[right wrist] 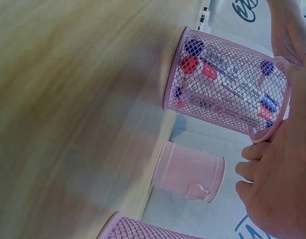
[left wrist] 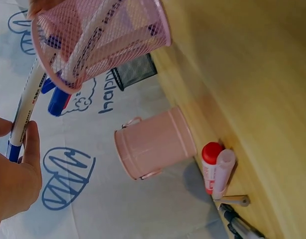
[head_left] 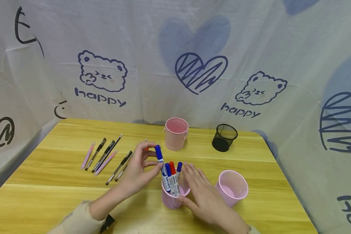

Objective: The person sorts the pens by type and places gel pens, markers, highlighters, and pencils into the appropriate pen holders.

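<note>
My left hand pinches a blue-capped whiteboard marker between thumb and fingers. The marker stands nearly upright, its lower end inside the rim of a pink mesh pen cup. Also leaning in that cup are a red-capped marker and two more blue-ended ones. My right hand rests at the cup's right side with fingers extended, thumb at the near rim. In the right wrist view, the cup stands on the table and the markers show through its mesh.
Behind the cup stands a pink bucket with side handles, and a black mesh cup is at the back right. Another pink mesh cup is right of my right hand. Several pens and pink highlighters lie on the left of the wooden table.
</note>
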`<action>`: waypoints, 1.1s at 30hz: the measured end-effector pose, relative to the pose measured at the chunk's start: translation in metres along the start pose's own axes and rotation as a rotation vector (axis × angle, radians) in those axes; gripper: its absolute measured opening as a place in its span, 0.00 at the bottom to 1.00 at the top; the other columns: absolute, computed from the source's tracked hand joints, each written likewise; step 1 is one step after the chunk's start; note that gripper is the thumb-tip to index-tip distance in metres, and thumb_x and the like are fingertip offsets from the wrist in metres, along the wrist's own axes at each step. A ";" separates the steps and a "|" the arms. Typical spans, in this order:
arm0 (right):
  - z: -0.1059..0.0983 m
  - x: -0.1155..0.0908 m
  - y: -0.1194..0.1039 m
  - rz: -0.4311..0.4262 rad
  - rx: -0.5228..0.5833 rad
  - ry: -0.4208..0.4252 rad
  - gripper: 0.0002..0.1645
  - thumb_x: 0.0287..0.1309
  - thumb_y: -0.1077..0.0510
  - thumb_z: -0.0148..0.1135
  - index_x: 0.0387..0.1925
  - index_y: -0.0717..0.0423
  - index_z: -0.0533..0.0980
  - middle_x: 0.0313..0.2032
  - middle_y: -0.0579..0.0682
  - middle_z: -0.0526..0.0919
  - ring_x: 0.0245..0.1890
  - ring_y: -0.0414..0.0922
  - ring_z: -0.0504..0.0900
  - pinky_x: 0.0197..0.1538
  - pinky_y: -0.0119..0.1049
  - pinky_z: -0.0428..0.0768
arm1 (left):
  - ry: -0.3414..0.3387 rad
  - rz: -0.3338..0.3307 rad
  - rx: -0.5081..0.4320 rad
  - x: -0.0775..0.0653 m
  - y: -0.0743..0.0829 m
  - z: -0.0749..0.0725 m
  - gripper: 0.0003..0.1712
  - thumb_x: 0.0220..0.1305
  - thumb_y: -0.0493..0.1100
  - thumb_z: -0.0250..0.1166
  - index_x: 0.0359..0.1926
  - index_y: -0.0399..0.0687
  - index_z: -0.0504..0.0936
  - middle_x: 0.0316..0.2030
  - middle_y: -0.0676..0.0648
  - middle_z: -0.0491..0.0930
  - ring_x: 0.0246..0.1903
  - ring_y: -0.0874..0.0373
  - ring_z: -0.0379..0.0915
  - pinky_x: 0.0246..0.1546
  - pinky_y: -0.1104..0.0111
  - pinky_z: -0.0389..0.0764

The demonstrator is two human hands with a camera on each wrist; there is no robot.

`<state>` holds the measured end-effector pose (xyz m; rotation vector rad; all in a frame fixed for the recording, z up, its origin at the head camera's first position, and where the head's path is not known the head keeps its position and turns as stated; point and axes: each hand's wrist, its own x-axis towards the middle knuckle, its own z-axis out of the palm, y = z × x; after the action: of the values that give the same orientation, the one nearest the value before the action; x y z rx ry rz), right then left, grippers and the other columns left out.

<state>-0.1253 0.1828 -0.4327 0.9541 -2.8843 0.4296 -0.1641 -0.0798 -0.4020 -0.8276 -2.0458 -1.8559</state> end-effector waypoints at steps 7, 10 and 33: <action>0.001 0.000 0.000 -0.006 -0.002 0.003 0.51 0.75 0.28 0.44 0.83 0.54 0.48 0.83 0.49 0.44 0.82 0.48 0.44 0.80 0.50 0.49 | -0.039 -0.025 -0.009 -0.005 -0.006 0.003 0.32 0.61 0.19 0.66 0.63 0.28 0.63 0.58 0.29 0.70 0.49 0.54 0.81 0.46 0.64 0.88; 0.000 0.000 0.001 -0.005 -0.002 -0.002 0.51 0.75 0.28 0.44 0.83 0.54 0.48 0.83 0.49 0.44 0.82 0.47 0.44 0.80 0.49 0.48 | -0.054 -0.024 -0.004 -0.008 -0.008 0.003 0.31 0.61 0.19 0.66 0.62 0.28 0.64 0.57 0.29 0.70 0.48 0.49 0.82 0.45 0.63 0.88; 0.000 -0.001 0.000 -0.015 -0.034 0.008 0.52 0.75 0.29 0.44 0.82 0.59 0.48 0.82 0.56 0.49 0.82 0.50 0.46 0.80 0.49 0.49 | -0.215 -0.057 0.180 -0.013 -0.015 0.007 0.28 0.61 0.23 0.70 0.60 0.32 0.71 0.53 0.38 0.78 0.48 0.48 0.82 0.47 0.67 0.87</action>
<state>-0.1247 0.1830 -0.4323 0.9659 -2.8663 0.3813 -0.1611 -0.0759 -0.4227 -0.9645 -2.3485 -1.6406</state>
